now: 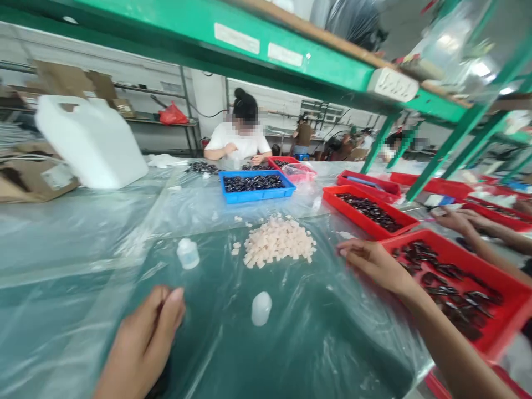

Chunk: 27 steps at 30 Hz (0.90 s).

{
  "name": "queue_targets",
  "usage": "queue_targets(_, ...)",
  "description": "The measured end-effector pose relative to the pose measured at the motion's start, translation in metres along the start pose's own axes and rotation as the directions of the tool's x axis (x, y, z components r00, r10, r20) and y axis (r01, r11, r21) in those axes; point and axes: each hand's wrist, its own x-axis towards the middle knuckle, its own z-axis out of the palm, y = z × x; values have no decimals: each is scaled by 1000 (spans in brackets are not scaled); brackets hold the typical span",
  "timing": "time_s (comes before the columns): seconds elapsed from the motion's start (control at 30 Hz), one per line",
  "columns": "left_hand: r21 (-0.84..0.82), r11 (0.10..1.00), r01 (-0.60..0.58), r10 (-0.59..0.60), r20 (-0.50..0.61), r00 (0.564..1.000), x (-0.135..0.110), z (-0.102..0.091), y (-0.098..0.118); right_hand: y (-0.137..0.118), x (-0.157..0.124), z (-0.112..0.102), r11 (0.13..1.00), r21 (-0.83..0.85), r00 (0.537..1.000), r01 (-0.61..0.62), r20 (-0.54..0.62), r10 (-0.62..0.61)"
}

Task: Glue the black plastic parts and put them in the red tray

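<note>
At the lower left, my left hand [143, 338] hovers over the plastic-covered table with its fingers curled and thumb against them; anything inside is hidden. My right hand [374, 263] is beside the left rim of a red tray [440, 238] of dark glossy pieces. Its fingertips come together in a pinch, and blur hides whatever may be between them. A pile of small cream-coloured pieces [279, 241] lies between and beyond my hands. Nearer me stands a small translucent white cup or cap [261, 308]. A small white bottle [188, 254] is beyond my left hand.
A blue tray [258, 195] and another red tray [369, 213] hold dark pieces. A white jug [89, 141] stands at left. Across the table sits a person [239, 138]; another person's hands [455, 219] work at right. A green shelf frame [187, 33] spans overhead.
</note>
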Motion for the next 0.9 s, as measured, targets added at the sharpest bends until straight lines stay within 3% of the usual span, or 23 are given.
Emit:
queue_targets(0.07, 89, 996, 19, -19, -2, 1000, 12, -14, -7, -24, 6, 34, 993, -1, 965, 118, 238, -114)
queue_targets(0.13, 212, 976, 57, -60, 5, 998, 20, -27, -19, -43, 17, 62, 978, 5, 900, 207, 391, -192)
queue_targets(0.23, 381, 920, 93, -136, 89, 987, 26, -40, -35, -54, 33, 94, 958, 32, 842, 283, 470, -265)
queue_targets(0.33, 459, 887, 48, -172, 232, 957, 23, -39, -44, -48, 36, 118, 945, 84, 805, 316, 503, -315)
queue_targets(0.47, 449, 893, -23, -165, 376, 912, 18, -26, -50, -41, 26, 140, 931, 162, 787, 328, 499, -364)
queue_targets(0.6, 370, 929, 13, -148, 340, 929, 17, -15, -44, -42, 18, 152, 917, 268, 787, 294, 476, -392)
queue_targets(0.77, 108, 993, 49, -85, 361, 929, 2, 0, -5, -41, 8, 153, 882, 370, 843, 292, 335, -420)
queue_targets(0.9, -54, 995, 87, -55, 437, 898, -15, 14, 23, -41, 2, 153, 854, 191, 839, 485, 175, -516)
